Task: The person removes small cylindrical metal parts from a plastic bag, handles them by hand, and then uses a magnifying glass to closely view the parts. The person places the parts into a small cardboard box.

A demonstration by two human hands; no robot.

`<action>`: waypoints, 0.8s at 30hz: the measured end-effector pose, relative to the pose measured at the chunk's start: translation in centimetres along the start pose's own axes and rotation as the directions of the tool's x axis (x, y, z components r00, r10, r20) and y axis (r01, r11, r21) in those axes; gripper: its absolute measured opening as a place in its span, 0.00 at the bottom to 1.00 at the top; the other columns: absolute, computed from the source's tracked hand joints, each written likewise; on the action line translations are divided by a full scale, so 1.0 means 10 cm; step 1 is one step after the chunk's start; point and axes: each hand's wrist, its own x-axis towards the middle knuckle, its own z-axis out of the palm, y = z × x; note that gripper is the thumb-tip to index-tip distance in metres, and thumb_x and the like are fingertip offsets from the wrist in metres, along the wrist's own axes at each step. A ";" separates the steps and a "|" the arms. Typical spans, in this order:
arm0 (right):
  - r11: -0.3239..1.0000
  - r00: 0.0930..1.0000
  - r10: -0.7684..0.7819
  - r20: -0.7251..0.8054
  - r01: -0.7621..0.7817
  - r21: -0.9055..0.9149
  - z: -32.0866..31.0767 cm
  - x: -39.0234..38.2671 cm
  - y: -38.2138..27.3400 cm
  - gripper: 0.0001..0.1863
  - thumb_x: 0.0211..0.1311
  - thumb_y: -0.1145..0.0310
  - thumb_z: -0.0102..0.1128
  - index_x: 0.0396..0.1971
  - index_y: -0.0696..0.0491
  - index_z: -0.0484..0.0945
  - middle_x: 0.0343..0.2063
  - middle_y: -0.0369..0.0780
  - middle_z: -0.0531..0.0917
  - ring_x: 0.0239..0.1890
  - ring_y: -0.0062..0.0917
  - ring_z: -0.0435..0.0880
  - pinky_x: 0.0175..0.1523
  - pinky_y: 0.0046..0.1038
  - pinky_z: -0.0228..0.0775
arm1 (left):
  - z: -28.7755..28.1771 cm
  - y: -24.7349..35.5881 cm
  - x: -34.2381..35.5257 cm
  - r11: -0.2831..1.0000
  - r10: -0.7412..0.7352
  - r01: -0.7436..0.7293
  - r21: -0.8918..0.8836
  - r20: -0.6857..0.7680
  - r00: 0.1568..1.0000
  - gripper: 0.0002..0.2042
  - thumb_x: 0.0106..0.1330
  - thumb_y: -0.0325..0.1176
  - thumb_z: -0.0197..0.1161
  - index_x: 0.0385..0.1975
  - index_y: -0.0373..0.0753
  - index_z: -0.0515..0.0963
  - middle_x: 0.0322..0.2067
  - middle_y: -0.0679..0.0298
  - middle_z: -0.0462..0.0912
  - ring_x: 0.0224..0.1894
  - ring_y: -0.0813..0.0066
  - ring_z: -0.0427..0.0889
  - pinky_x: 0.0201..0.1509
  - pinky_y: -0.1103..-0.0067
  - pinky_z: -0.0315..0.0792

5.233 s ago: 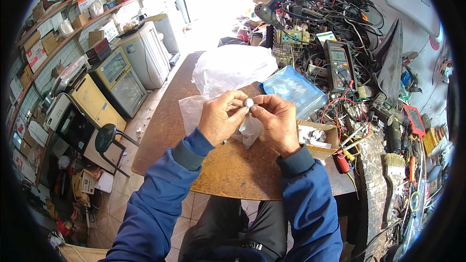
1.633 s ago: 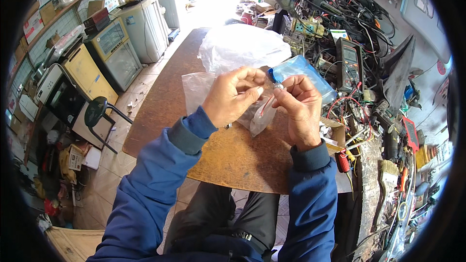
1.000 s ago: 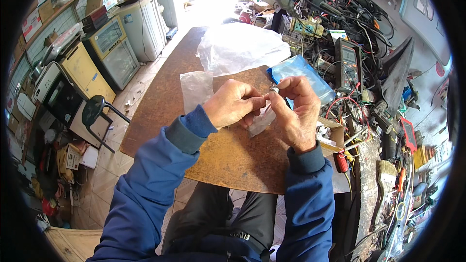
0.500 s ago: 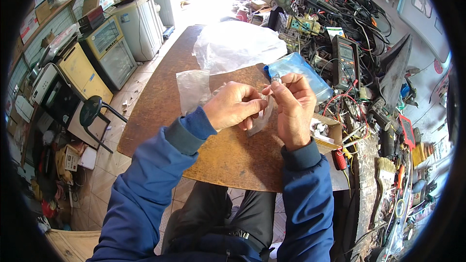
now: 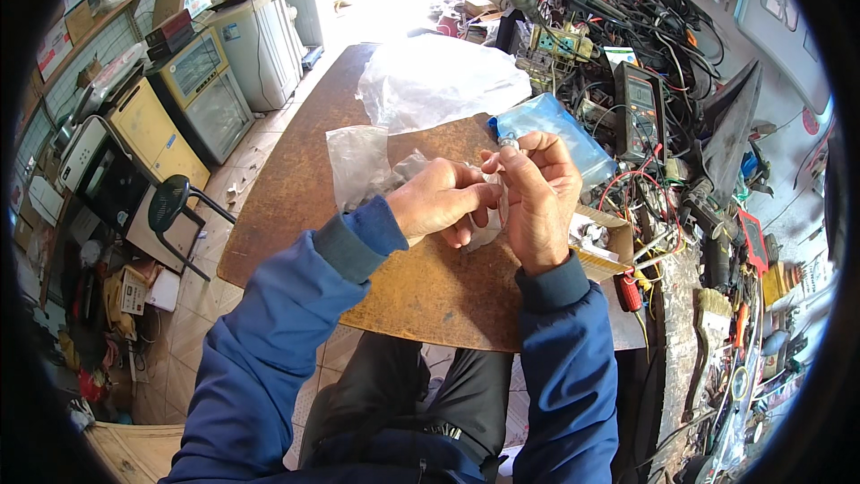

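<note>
Over the wooden table (image 5: 430,305) my two hands are close together. Between the thumb and fingers of my right hand (image 5: 548,202) is a small shiny metal part (image 5: 508,142); its exact kind is too small to tell. My left hand (image 5: 441,202) is closed on a small clear plastic bag (image 5: 485,235), which hangs crumpled below the fingers and reaches the right palm. Past my left hand lies another clear plastic bag (image 5: 356,161), flat on the tabletop. A large white plastic bag (image 5: 439,81) spreads farther back, and a blue plastic bag (image 5: 566,139) lies behind my right hand.
Right of my right wrist stands a small cardboard box (image 5: 602,246) of small parts, with a red-handled tool (image 5: 631,292) beside it. A multimeter (image 5: 640,112), tangled cables (image 5: 627,18) and a brush (image 5: 712,323) crowd the right side. A dark stool (image 5: 168,204) stands left.
My left hand has shifted slightly right, toward the right hand. The small clear bag is more bunched up and hangs less far down. The right hand keeps its pinch on the metal part.
</note>
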 end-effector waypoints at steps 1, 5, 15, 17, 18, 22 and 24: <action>1.000 1.000 -0.015 0.003 0.015 0.000 -0.01 0.01 0.01 0.07 0.64 0.81 0.62 0.38 0.57 0.74 0.30 0.38 0.82 0.32 0.23 0.84 0.41 0.27 0.79 | 0.01 -0.01 0.01 1.000 0.003 -0.003 -0.015 0.012 1.000 0.12 0.74 0.38 0.63 0.35 0.33 0.82 0.25 0.66 0.81 0.20 0.83 0.79 0.21 0.85 0.74; 0.999 1.000 -0.017 -0.005 0.017 0.032 -0.03 0.02 0.03 0.07 0.64 0.81 0.62 0.38 0.57 0.74 0.30 0.37 0.81 0.32 0.23 0.84 0.41 0.26 0.79 | 0.02 -0.10 0.06 0.998 0.035 -0.034 -0.045 0.035 0.999 0.12 0.75 0.38 0.62 0.34 0.35 0.81 0.26 0.66 0.81 0.20 0.83 0.80 0.21 0.86 0.74; 0.919 0.991 -0.118 0.069 0.135 -0.370 -0.06 0.00 -0.01 0.08 0.61 0.81 0.64 0.37 0.58 0.74 0.31 0.33 0.78 0.36 0.15 0.79 0.43 0.21 0.74 | -0.08 0.01 0.02 0.999 0.047 -0.047 -0.019 -0.020 0.999 0.14 0.74 0.41 0.63 0.35 0.35 0.79 0.26 0.67 0.81 0.20 0.83 0.80 0.21 0.85 0.74; 0.874 0.987 -0.133 0.092 0.161 -0.458 -0.08 0.00 -0.01 0.08 0.60 0.81 0.64 0.37 0.58 0.74 0.32 0.33 0.77 0.36 0.14 0.78 0.44 0.20 0.73 | -0.09 0.05 0.00 0.998 0.066 -0.065 0.006 -0.046 0.997 0.13 0.74 0.40 0.62 0.34 0.34 0.79 0.25 0.66 0.81 0.19 0.83 0.79 0.21 0.85 0.74; 0.861 0.985 -0.141 0.095 0.169 -0.480 -0.08 0.01 -0.02 0.08 0.60 0.81 0.65 0.36 0.58 0.74 0.32 0.32 0.77 0.36 0.14 0.78 0.44 0.20 0.73 | -0.09 0.07 -0.01 0.997 0.079 -0.078 0.025 -0.052 0.996 0.13 0.75 0.38 0.61 0.34 0.33 0.79 0.24 0.66 0.81 0.19 0.83 0.79 0.21 0.85 0.74; 0.838 0.981 -0.157 0.115 0.194 -0.510 -0.10 0.00 -0.04 0.08 0.59 0.81 0.65 0.36 0.58 0.75 0.32 0.32 0.77 0.36 0.15 0.78 0.45 0.21 0.73 | -0.14 0.12 -0.05 0.992 0.095 -0.095 0.086 0.005 0.995 0.12 0.75 0.35 0.59 0.35 0.30 0.80 0.24 0.65 0.81 0.18 0.82 0.78 0.20 0.85 0.72; 0.824 0.978 -0.155 0.137 0.204 -0.528 -0.09 0.00 -0.05 0.08 0.59 0.81 0.65 0.36 0.59 0.75 0.32 0.33 0.77 0.37 0.15 0.78 0.46 0.21 0.73 | -0.15 0.15 -0.07 0.991 0.096 -0.097 0.090 0.018 0.995 0.12 0.75 0.34 0.59 0.35 0.30 0.80 0.24 0.65 0.81 0.18 0.82 0.78 0.20 0.85 0.71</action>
